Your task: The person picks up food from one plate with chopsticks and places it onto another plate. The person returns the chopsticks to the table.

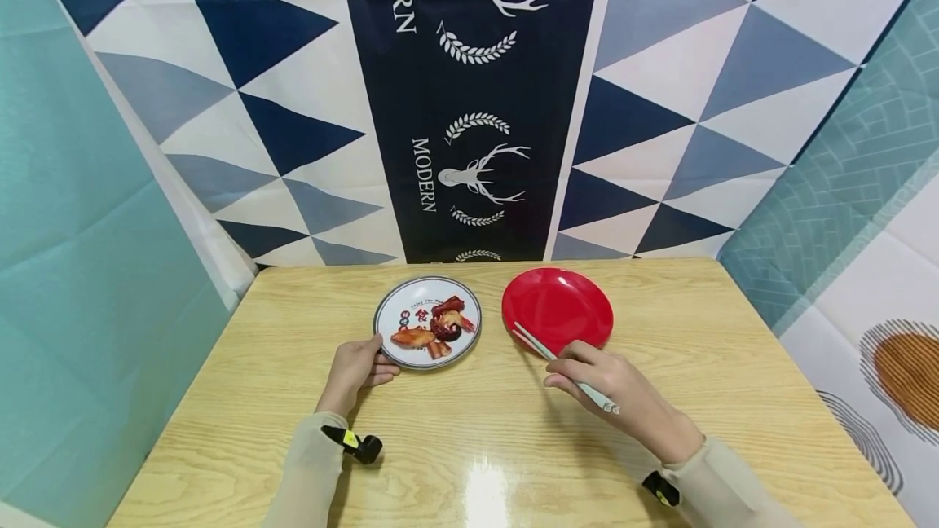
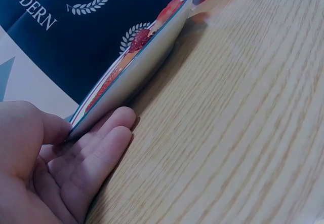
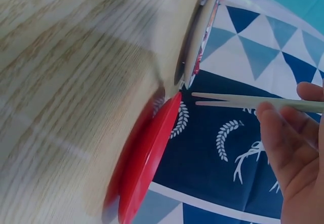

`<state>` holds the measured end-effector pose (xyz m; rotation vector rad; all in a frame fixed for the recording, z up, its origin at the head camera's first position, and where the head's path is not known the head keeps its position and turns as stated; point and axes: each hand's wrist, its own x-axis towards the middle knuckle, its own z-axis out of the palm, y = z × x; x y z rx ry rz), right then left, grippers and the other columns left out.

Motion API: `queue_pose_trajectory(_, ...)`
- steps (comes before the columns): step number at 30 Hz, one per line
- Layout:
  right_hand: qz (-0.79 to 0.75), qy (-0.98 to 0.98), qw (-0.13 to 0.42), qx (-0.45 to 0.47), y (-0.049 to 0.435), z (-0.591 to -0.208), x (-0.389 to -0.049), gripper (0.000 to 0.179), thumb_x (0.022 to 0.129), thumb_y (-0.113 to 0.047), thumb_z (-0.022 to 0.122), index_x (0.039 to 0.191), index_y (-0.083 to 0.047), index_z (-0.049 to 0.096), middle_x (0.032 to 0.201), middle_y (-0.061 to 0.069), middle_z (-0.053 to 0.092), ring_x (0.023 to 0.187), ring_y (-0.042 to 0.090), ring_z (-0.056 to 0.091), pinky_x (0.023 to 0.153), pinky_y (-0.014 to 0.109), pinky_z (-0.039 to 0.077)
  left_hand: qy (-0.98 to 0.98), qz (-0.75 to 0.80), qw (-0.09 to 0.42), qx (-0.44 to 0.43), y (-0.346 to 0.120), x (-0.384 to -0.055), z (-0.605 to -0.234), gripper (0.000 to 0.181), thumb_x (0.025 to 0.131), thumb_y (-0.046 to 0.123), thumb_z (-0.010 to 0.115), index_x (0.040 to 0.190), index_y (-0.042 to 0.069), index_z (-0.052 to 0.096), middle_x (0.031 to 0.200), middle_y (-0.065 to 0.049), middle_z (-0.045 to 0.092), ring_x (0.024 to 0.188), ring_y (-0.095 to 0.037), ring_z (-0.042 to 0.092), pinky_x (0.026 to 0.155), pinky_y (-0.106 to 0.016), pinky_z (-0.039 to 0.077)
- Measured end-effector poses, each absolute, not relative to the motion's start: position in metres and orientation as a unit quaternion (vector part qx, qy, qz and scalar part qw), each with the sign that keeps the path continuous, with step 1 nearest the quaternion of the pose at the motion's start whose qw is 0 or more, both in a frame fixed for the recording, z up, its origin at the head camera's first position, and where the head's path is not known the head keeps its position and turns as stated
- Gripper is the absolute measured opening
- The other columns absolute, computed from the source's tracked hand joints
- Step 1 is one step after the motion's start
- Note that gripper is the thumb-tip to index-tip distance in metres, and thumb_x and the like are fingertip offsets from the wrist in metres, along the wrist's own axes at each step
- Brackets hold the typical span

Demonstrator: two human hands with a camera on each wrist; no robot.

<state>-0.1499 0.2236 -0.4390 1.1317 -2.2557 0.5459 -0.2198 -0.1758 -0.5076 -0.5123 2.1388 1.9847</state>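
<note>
My left hand [image 1: 359, 370] grips the near-left rim of a white plate [image 1: 399, 310] with a dark-lined edge and printed lettering; in the left wrist view the thumb lies at the rim and the fingers [image 2: 109, 148] reach under it. Several reddish-brown pieces of food [image 1: 445, 331] lie on that plate. Over at the right, my right hand [image 1: 612, 385] holds a pair of pale chopsticks [image 1: 539, 342]. Their tips overlap the left part of a red plate [image 1: 565, 304] in the head view. From the right wrist, the chopstick tips appear slightly apart, with nothing between them.
Both plates stand side by side toward the far edge of a light wooden table [image 1: 455, 438]. A patterned cloth [image 1: 480, 104] with deer and triangles hangs behind it. Teal sheeting [image 1: 88, 267] closes off the left side. Each wrist wears a small black strap device.
</note>
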Motion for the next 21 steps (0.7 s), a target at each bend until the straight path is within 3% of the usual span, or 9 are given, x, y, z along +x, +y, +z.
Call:
queue_pose_trajectory(7, 0.2, -0.835, 0.285, 0.426, 0.2223, -0.4402, -0.1494, 0.029, 0.098, -0.048, 0.065, 0.107, -0.023, 0.078, 0.1, -0.006, 0.071, 0.074, 0.003, 0.066, 0.077, 0.016, 0.063, 0.719, 0.667, 0.091, -0.173, -0.1764, -0.2199, -0.5075, 0.05, 0.11, 0.028, 0.047, 0.13, -0.016, 0.058, 0.074, -0.008, 0.073, 0.064, -0.015, 0.075, 0.065, -0.028, 0.067)
queue_pose_trajectory(21, 0.213, -0.846, 0.239, 0.426, 0.2216, -0.4476, -0.1477, 0.028, 0.097, -0.045, 0.068, 0.112, -0.023, 0.077, 0.103, -0.005, 0.069, 0.077, 0.003, 0.067, 0.077, 0.013, 0.062, 0.721, 0.665, 0.09, -0.17, -0.1764, -0.2202, -0.5081, 0.049, 0.11, 0.029, 0.047, 0.127, -0.015, 0.06, 0.074, -0.007, 0.072, 0.063, -0.015, 0.074, 0.065, -0.028, 0.067)
